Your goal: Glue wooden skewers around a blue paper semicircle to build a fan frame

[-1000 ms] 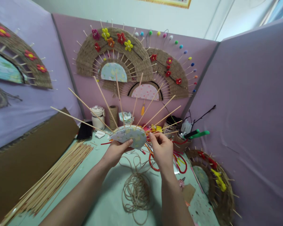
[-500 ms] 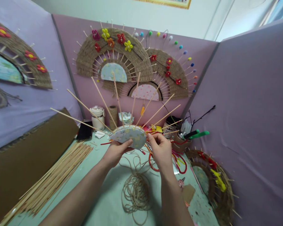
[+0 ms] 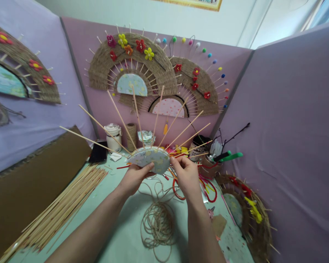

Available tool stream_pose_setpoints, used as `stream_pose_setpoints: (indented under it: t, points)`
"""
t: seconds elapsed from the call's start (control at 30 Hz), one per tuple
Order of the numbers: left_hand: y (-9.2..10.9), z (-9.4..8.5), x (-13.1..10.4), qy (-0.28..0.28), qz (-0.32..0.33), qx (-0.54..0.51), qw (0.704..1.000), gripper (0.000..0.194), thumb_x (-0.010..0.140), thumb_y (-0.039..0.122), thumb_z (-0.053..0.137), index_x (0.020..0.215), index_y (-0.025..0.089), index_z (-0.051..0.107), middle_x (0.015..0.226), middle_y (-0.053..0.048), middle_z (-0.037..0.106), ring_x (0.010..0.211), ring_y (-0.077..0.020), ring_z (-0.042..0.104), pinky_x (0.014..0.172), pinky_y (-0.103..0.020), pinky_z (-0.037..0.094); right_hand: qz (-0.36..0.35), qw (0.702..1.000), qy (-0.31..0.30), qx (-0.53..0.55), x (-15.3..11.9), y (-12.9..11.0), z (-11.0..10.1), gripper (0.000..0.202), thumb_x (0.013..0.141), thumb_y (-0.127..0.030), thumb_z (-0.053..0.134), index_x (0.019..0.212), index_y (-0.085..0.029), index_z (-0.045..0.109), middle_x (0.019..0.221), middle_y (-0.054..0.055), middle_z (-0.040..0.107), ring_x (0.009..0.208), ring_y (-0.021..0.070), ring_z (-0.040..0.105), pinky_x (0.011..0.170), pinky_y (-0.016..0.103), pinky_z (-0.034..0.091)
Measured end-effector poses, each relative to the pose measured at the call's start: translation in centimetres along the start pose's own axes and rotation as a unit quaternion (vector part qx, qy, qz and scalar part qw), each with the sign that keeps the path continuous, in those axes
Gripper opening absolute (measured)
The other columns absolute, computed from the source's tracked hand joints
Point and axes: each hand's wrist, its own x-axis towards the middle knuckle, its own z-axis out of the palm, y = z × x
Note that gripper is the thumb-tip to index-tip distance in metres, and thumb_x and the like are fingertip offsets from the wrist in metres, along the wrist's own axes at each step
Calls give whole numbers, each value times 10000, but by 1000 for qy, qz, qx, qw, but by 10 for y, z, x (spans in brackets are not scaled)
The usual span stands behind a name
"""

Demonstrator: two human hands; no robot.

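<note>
A half-round fan base (image 3: 146, 157) covered in pale floral cloth is held up over the table, its curved edge upward. Thin wooden sticks (image 3: 137, 117) spread from that edge like rays. My left hand (image 3: 133, 178) grips the base from below, thumb on the front and fingers behind. At the base's right end, my right hand (image 3: 186, 174) is closed in a pinch; what lies between thumb and forefinger is too small to make out. Under the hands lies a loose coil of jute twine (image 3: 157, 224), with strands trailing up toward the base.
Bundled sticks (image 3: 63, 208) lie at left beside a brown cardboard panel (image 3: 30, 193). A white jar (image 3: 113, 137) and a twine spool (image 3: 131, 135) stand at the back. Red pipe cleaners (image 3: 213, 195) and a pot (image 3: 211, 166) are at right. Woven fans (image 3: 98, 69) hang behind.
The fan base and its sticks have shifted very slightly down and right. Both hands keep nearly the same hold, the right still pinching at the base's right end.
</note>
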Motion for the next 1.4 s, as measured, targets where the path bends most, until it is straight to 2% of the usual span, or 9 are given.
stream_pose_setpoints:
  t: [0.33,0.47,0.63,0.77,0.87,1.07,1.2,1.3,1.4]
  points:
    - [3,-7,7,30,14,-67,997,498,730,354,784,1153,154,613,1162,-132,681,1018,-275,668,814,-444,594,-21,1000,-14,-11,-1,3,2,345,863,-484,528,677,-193,540,557,-60,440,535,112,382,512,239,304]
    - [8,-12,8,26,13,-107,994,457,718,321,800,1101,154,617,1116,-120,700,995,-262,679,837,-457,591,-5,999,-52,-15,-3,6,4,328,859,-513,534,782,-196,557,637,-28,537,589,140,483,557,248,365]
    - [10,-14,9,13,13,-128,992,406,727,299,796,1066,149,630,1101,-118,709,994,-265,682,866,-476,579,-13,989,-119,-91,-9,3,4,360,874,-548,512,800,-198,554,746,24,631,709,186,577,658,281,416]
    - [9,-16,11,19,24,-146,989,362,743,264,783,1055,160,635,1069,-99,719,984,-251,685,903,-484,560,-12,972,-174,-157,-15,-3,3,320,887,-503,519,840,-195,588,830,44,682,774,200,615,713,295,424]
    - [9,-19,13,21,30,-152,988,419,736,233,786,1118,177,620,1039,-84,728,965,-240,690,911,-481,555,-8,963,-195,-188,-17,-5,3,289,894,-461,521,894,-188,615,913,64,711,854,214,642,763,303,429]
    - [9,-21,14,18,41,-181,983,496,756,176,758,1217,201,578,1036,-75,733,985,-240,687,956,-506,523,-5,939,-239,-248,-17,-3,7,276,908,-431,494,850,-199,633,844,57,723,807,225,650,703,303,419]
    - [9,-19,14,6,47,-211,976,485,773,168,742,1225,209,571,1018,-65,739,990,-233,689,983,-506,506,-5,941,-202,-271,-16,2,10,271,905,-412,499,936,-175,627,949,103,720,855,243,660,748,322,448]
    - [9,-16,12,0,41,-221,974,472,780,161,733,1223,204,574,1004,-65,743,988,-229,692,987,-488,509,-27,946,-150,-285,-15,7,14,357,889,-393,525,1105,-117,593,1119,175,676,1031,290,630,881,377,453]
    - [7,-14,11,3,37,-225,974,493,770,138,734,1232,210,574,1009,-59,742,988,-222,692,995,-465,508,-57,946,-150,-282,-15,10,18,435,866,-353,556,1219,-99,561,1227,194,630,1186,310,556,994,416,405]
